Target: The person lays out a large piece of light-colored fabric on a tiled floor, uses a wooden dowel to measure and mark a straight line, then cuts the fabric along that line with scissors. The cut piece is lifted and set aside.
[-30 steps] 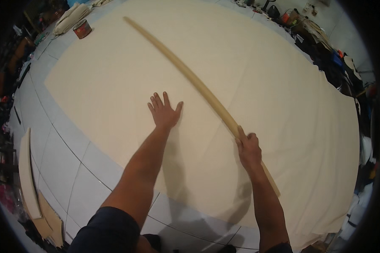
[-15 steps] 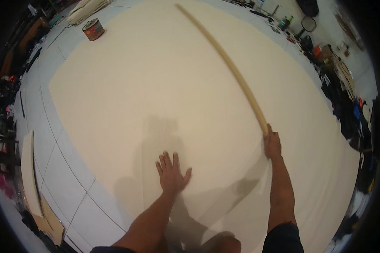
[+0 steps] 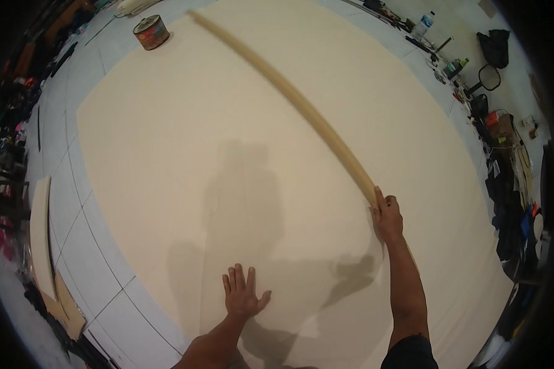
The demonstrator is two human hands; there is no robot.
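Observation:
A wide cream sheet (image 3: 160, 141) lies spread over the tiled floor, with a faint crease running through its lower middle. My left hand (image 3: 242, 300) presses flat on it near the bottom, fingers spread. On the right, my right hand (image 3: 389, 215) is closed round the near end of a long, flat, tan strip (image 3: 301, 111), which looks like wood. From that hand the strip runs up and leftward across the sheet, its far end close to a round tin (image 3: 151, 33). Fingers partly hide the held end.
White floor tiles (image 3: 98, 252) border the sheet on the left, where pale board pieces (image 3: 42, 246) lie. Along the right wall are a water bottle (image 3: 423, 26), a racket-shaped object (image 3: 489, 77), a black bag (image 3: 495, 49) and assorted clutter.
The strip's far end has swung left toward the tin, still in my right hand. My left hand has shifted nearer to me, still flat. The view has turned slightly.

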